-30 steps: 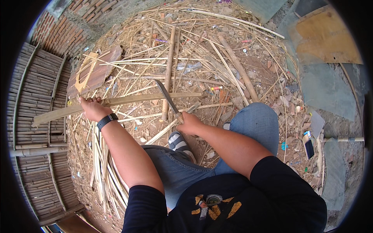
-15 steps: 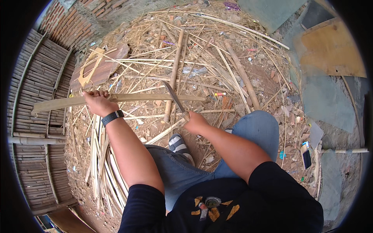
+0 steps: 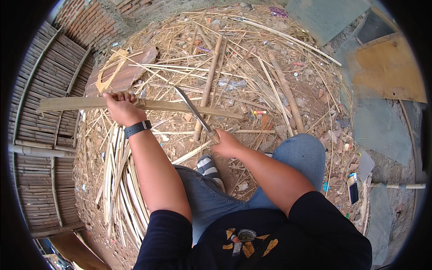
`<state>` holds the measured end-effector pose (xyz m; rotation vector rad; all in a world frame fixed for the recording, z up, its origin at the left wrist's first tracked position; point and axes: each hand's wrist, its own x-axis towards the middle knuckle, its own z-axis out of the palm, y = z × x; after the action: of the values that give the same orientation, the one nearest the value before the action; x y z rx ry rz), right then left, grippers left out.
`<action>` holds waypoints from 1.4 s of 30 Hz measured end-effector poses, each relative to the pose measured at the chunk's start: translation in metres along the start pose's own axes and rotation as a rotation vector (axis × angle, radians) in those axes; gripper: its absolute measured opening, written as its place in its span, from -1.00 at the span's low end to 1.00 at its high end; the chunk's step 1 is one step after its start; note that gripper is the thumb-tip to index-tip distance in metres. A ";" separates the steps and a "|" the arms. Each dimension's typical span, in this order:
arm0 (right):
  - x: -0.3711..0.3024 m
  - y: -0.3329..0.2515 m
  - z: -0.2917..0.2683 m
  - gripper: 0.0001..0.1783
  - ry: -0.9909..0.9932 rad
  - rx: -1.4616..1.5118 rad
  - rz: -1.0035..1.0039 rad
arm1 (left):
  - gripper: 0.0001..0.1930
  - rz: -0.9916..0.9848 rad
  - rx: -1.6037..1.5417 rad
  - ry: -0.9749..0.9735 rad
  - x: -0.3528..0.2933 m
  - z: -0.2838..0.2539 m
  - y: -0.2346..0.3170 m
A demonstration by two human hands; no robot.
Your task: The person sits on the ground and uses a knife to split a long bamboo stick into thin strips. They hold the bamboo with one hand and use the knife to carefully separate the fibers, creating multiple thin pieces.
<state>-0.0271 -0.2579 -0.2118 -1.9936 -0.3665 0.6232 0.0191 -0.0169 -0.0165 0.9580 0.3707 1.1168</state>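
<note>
My left hand (image 3: pixel 122 110) is closed around a long split bamboo strip (image 3: pixel 173 105), which lies crosswise in front of me, its left end sticking out past my fist and its right end slanting slightly down. A dark watch is on that wrist. In my right hand (image 3: pixel 226 145) is the wooden handle of a machete (image 3: pixel 192 108), its curved blade pointing up and to the left. The blade crosses the strip in this view; whether it touches it, I cannot tell.
Beside my left leg lies a bundle of thin bamboo strips (image 3: pixel 128 193). Two bamboo poles (image 3: pixel 209 85) (image 3: pixel 286 92) rest among straw and rubble ahead. A phone (image 3: pixel 353 191) lies at the right. A slatted bamboo wall (image 3: pixel 47 121) stands at the left, grey sheets (image 3: pixel 380 126) at the right.
The machete blade has moved up and left, and its tip sits farther beyond the strip. The strip's left end has risen with my left hand. The whole view has shifted slightly.
</note>
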 end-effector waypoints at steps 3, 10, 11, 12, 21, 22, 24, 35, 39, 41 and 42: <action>0.000 -0.001 -0.005 -0.47 -0.034 0.191 0.278 | -0.62 0.007 0.003 0.005 -0.002 -0.003 0.003; 0.002 -0.001 0.002 -0.51 0.041 0.029 -0.040 | -0.63 -0.010 -0.017 -0.095 -0.002 0.000 0.002; 0.002 0.003 -0.002 -0.51 0.020 0.095 0.062 | -0.64 -0.032 -0.037 -0.107 -0.003 0.000 0.002; 0.002 0.002 -0.006 -0.52 -0.004 0.165 0.159 | -0.65 -0.048 -0.053 -0.119 -0.003 -0.002 0.003; -0.004 -0.022 -0.017 -0.59 -0.202 0.599 0.136 | -0.67 -0.142 -0.283 -0.546 -0.010 0.000 0.011; 0.002 -0.017 -0.017 -0.61 -0.166 0.642 0.180 | -0.64 -0.157 -0.294 -0.590 -0.008 -0.002 0.011; 0.004 -0.014 -0.019 -0.67 -0.113 0.683 0.274 | -0.63 -0.181 -0.345 -0.676 -0.005 -0.004 0.011; 0.000 -0.009 -0.014 -0.45 -0.017 0.478 0.243 | -0.64 -0.182 -0.358 -0.744 -0.007 -0.001 0.010; -0.017 -0.037 -0.012 -0.47 0.019 0.359 0.038 | -0.65 -0.178 -0.341 -0.705 -0.012 0.003 0.010; -0.019 -0.032 -0.008 -0.49 0.071 0.309 -0.009 | -0.66 -0.177 -0.318 -0.700 -0.020 0.009 0.012; -0.015 -0.028 -0.006 -0.50 0.103 0.277 0.015 | -0.65 -0.178 -0.320 -0.722 -0.023 0.012 0.015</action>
<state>-0.0360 -0.2558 -0.1808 -1.7559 -0.1909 0.5469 0.0085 -0.0411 -0.0019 0.9508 -0.2996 0.5848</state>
